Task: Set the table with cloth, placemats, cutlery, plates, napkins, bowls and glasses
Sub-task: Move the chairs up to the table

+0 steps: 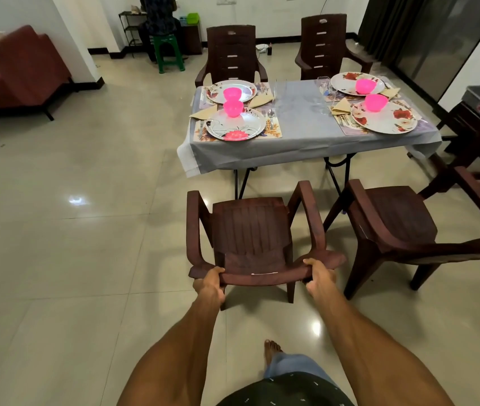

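1. While both hands grip the top rail of one brown chair (255, 232), left hand (210, 284) curls round the rail's left end, right hand (319, 276) round its right end; fingers wrapped tight on the rail.
2. Table (306, 142) is the landmark: the held chair stands on the near side, apart from the table edge, seat facing it.
3. Chairs, 4 total: held one, second chair (394, 224) to its right on the same near side, two far chairs (231, 54) beyond the table.
4. Cloth (300, 118), 1, grey, covers the table, hanging over the near edge.
5. Plates, 4: two at the table's left end (234, 126), two at the right end (383, 117).
6. Pink bowls (233, 108), 4, one on each plate.
7. Placemats (274, 127) under plates, napkins (203, 112) folded beside them; exact count unclear.
8. Glasses (322, 83) near the table's middle, clear, count hard to tell.
9. Fork and spoon (271, 115) right of the near left plate.
10. Red sofa (25, 68) well left of the table; green stool (170, 51) beyond it.
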